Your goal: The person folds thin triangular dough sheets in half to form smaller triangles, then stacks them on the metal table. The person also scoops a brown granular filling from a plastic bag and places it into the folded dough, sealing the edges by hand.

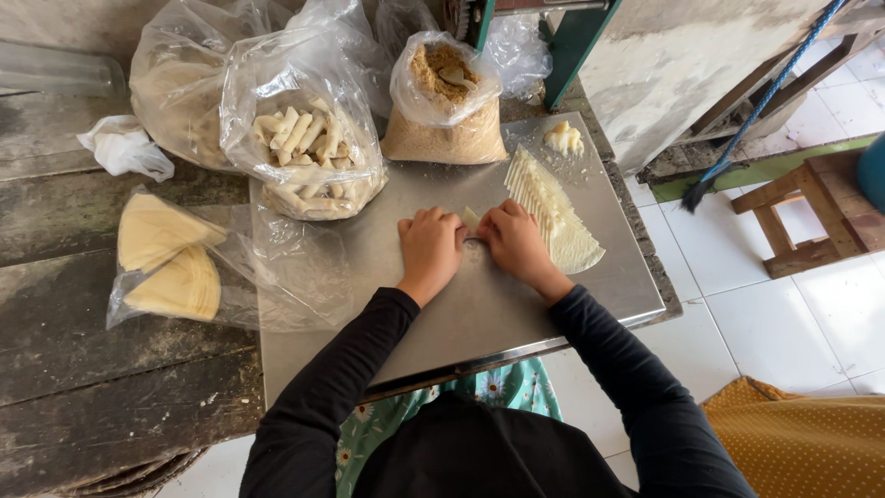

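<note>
Head view: you look straight down at a grey sheet-metal counter [516, 295] beside dark wooden planks [83, 369].
Left hand [430, 247]: your fingers are curled and pressed together, knuckles up, tips on the small pale wrapper piece [471, 218].
Right hand [514, 242]: your fingers are bent and pinching the same wrapper piece from the other side; both hands nearly touch.
Wrapper piece: lies on the counter between your two hands, mostly hidden by them.
Fanned stack of thin white wedge-shaped wrappers [553, 210]: just beside your right hand.
Small white lump of filling [563, 138]: at the counter's far edge, beyond the stack.
Clear plastic bag of pale rolled sticks [304, 138]: far left of the counter.
Clear bag of brown crumbs [444, 115]: behind your hands.
Flat bag of folded yellowish sheets [171, 263]: on the planks, well apart.
</note>
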